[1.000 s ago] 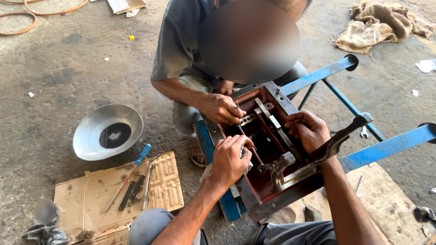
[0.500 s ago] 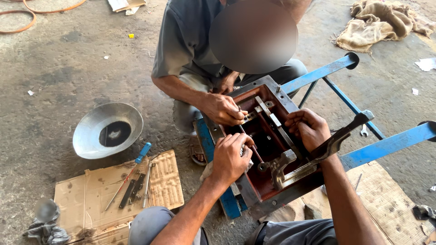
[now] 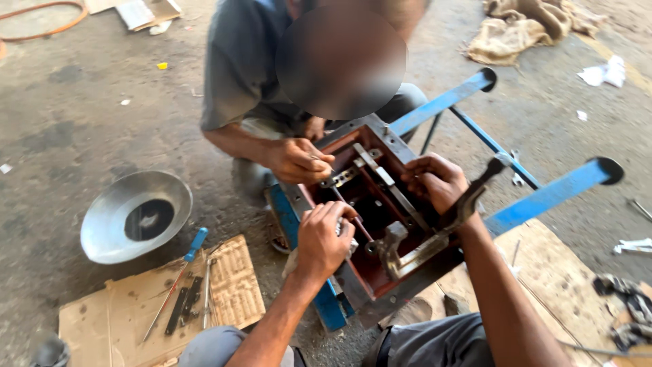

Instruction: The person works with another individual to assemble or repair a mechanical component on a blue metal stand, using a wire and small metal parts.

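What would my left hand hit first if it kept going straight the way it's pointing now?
Your left hand points up and right into the open red-lined metal housing. Going straight on, it would probably first meet the slanted metal bar across the opening, with the other person's hand off to the left, though depth is hard to judge.

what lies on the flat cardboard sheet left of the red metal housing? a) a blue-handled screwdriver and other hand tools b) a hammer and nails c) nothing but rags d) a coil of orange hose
a: a blue-handled screwdriver lies with a few dark hand tools on the flat cardboard sheet.
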